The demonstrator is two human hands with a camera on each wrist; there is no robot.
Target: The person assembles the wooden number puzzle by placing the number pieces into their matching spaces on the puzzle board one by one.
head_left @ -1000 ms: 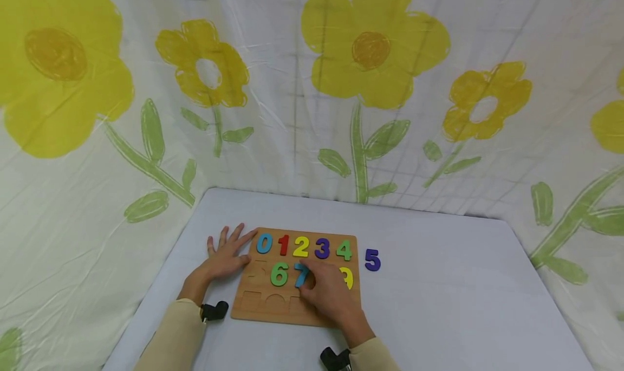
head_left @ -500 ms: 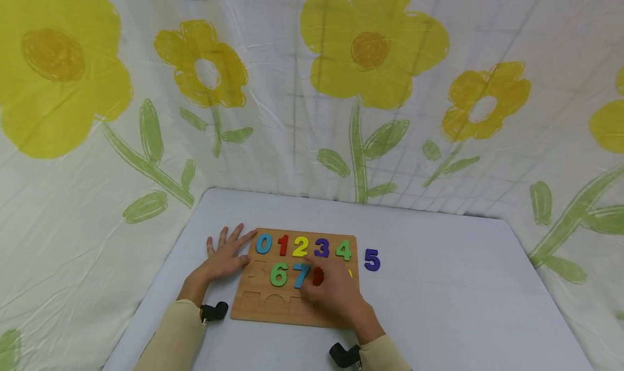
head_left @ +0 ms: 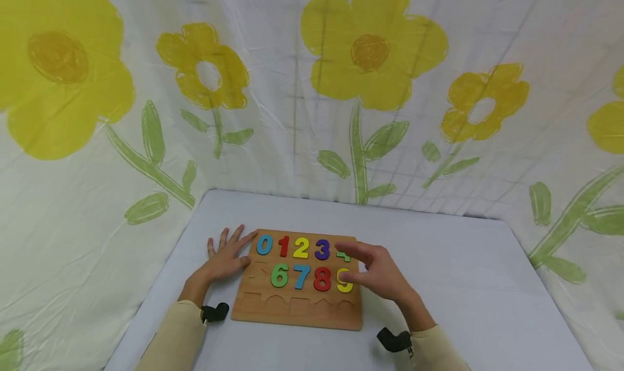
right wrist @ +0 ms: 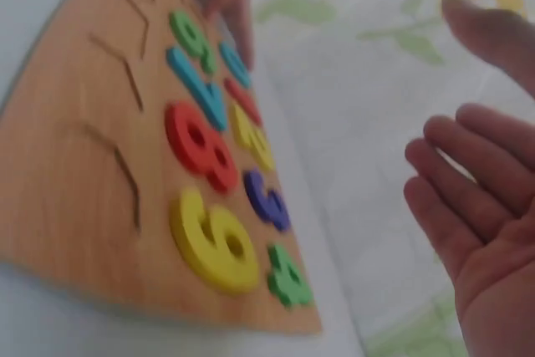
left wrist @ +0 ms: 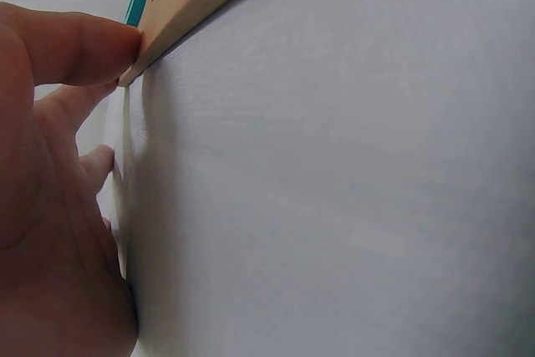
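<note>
Head view: wooden number board (head_left: pixel 297 311) lies flat on the pale grey table (head_left: pixel 463 284), near its left half. Top row holds blue 0 (head_left: pixel 264 245), red 1 (head_left: pixel 284 246), yellow 2 (head_left: pixel 301 247), purple 3 (head_left: pixel 322 249), and green 4 (head_left: pixel 344 255), the last partly hidden. Lower row holds green 6 (head_left: pixel 279 275), blue 7 (head_left: pixel 301 276), red 8 (head_left: pixel 322 279), yellow 9 (head_left: pixel 344 281).

Left hand (head_left: pixel 225 257): flat on the table, fingers spread, thumb touching the board's left edge, holding nothing.

Right hand (head_left: pixel 380 273): raised over the board's right edge beside the 9, fingers loosely extended, palm empty.

Flower-print sheet (head_left: pixel 312 89) hangs behind.
</note>
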